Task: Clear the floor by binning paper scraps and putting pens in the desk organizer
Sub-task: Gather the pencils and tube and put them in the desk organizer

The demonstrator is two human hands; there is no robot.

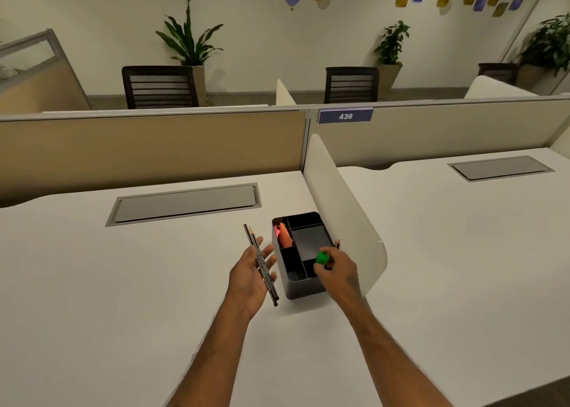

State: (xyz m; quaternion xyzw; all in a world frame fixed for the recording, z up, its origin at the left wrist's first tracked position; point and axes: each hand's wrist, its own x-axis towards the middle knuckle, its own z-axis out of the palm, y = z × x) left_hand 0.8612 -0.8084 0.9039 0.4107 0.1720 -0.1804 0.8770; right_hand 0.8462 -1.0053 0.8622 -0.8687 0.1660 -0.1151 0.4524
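Observation:
A dark grey desk organizer (303, 289) with several compartments stands on the white desk (123, 283), against a curved white divider. Pink and orange paper notes (283, 235) fill its far-left compartment. My left hand (251, 272) is just left of the organizer, palm up, holding two dark pens or pencils (261, 264) that lie across the palm and point away from me. My right hand (337, 272) is over the organizer's near-right corner, closed on a green-capped marker (322, 258); two thin pencil tips (337, 243) stick out beyond its fingers.
The curved white divider (345, 221) rises right of the organizer. A grey cable-tray lid (185, 204) is set into the desk behind my hands. A tan partition (154, 150) with a sign reading 436 closes off the back; chairs and plants stand beyond.

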